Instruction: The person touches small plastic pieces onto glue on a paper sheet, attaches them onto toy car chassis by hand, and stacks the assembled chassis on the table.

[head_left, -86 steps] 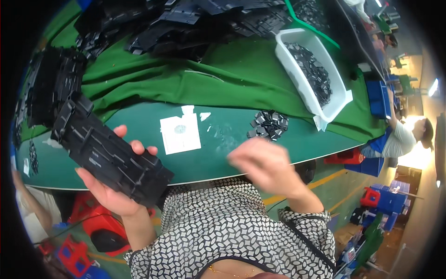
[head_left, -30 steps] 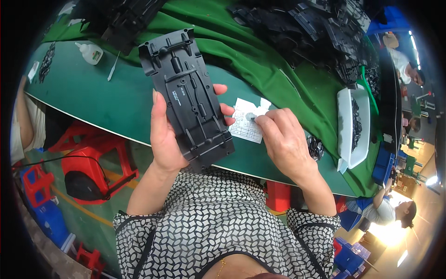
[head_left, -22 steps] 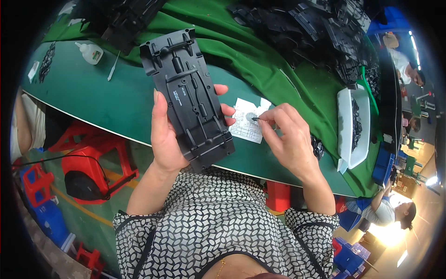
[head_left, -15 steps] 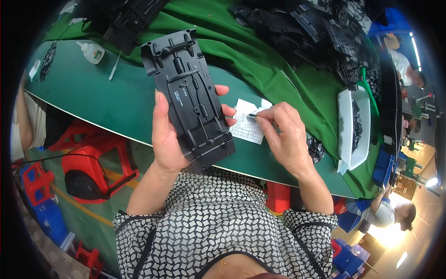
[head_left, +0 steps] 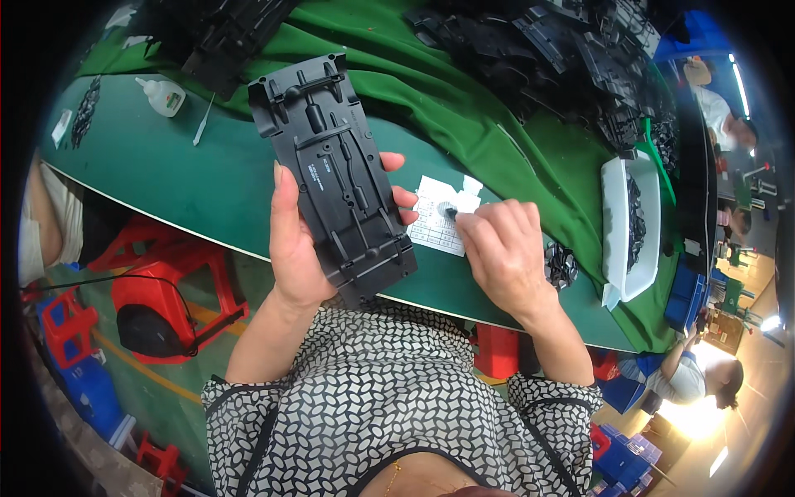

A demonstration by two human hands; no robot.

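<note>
My left hand [head_left: 296,240] is closed round a long black plastic toy-car chassis [head_left: 335,170], thumb on its left edge and fingertips showing past its right edge. The moulded side with raised pipes and bars faces up. Right of it, my right hand [head_left: 505,248] pinches a small black plastic part [head_left: 451,213] between thumb and fingers; its exact shape is too small to tell. That part is over a printed white paper sheet [head_left: 435,236] on the green table [head_left: 215,182], where a small greyish patch shows beside it. The chassis and the small part are apart.
A white tray [head_left: 614,240] of black parts stands at the right, with a small black heap [head_left: 561,267] nearer. Black mouldings [head_left: 546,50] pile on green cloth [head_left: 397,87] at the back. A white bottle [head_left: 162,97] lies far left. A red stool [head_left: 157,290] stands below the table.
My right hand has turned and its fingers have curled in more, with the small black part now tilted over the paper. The left hand and chassis have barely moved.
</note>
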